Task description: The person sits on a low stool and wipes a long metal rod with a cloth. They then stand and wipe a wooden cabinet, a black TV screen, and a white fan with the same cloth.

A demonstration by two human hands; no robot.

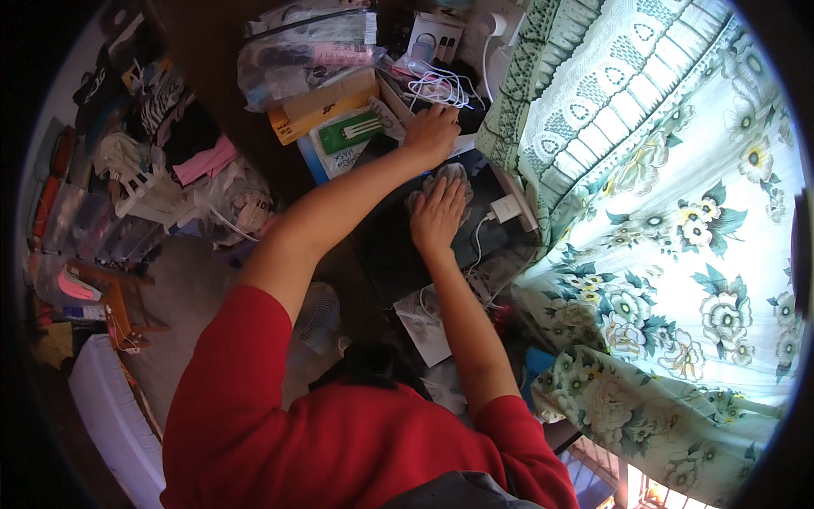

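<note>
My right hand (pixel 439 213) lies palm down on a crumpled grey cloth (pixel 456 175), pressing it against a dark, glossy flat surface (pixel 397 254). Farther forward, my left hand (pixel 432 137) has its fingers curled down beside a black object and a white edge. What is under those fingers is hidden. A white charger plug with its cable (pixel 505 209) sits right of the cloth. Left of my left hand lies a green packet with white sticks (pixel 351 132), on a pack bearing writing.
An open yellow cardboard box (pixel 299 118), plastic bags (pixel 305 57) and a coiled white cable (pixel 442 86) crowd the far side. A floral curtain (pixel 636 254) hangs at the right. Piled clothes (pixel 172 121) and a wooden chair (pixel 121 305) are at the left.
</note>
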